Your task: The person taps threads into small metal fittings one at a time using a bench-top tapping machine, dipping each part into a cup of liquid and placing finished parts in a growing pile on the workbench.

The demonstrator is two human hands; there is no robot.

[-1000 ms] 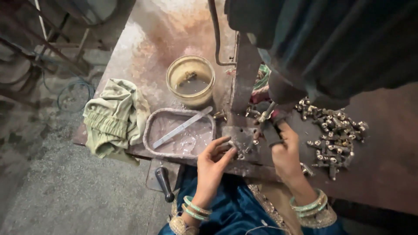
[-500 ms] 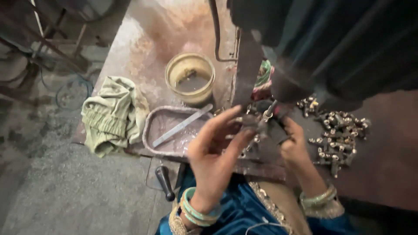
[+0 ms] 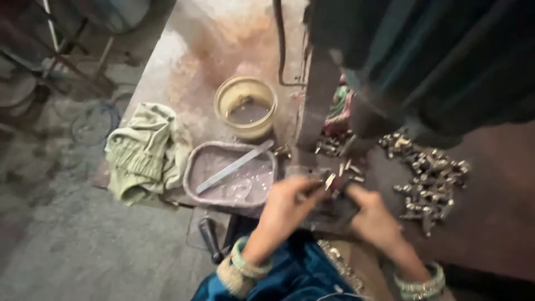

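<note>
My left hand (image 3: pixel 290 205) and my right hand (image 3: pixel 372 214) meet at the front of a rusty metal worktable (image 3: pixel 223 50), below the dark body of a machine (image 3: pixel 423 61). Both pinch small metal pieces (image 3: pixel 334 181) between fingertips; motion blur hides exactly what each finger grips. A pile of small brass-coloured metal parts (image 3: pixel 429 181) lies just right of my right hand. Green bangles circle both wrists.
A shallow metal tray (image 3: pixel 192 173) holding a flat metal strip (image 3: pixel 234 166) sits left of my hands. Behind it stands a round yellowish bowl (image 3: pixel 223 100). A crumpled green cloth (image 3: pixel 145 153) hangs at the table's left edge. A dark-handled tool (image 3: pixel 209 238) lies below the tray.
My left hand rose with spread fingers half a second ago, then dropped back to the small pieces. The view has shifted and blurred slightly.
</note>
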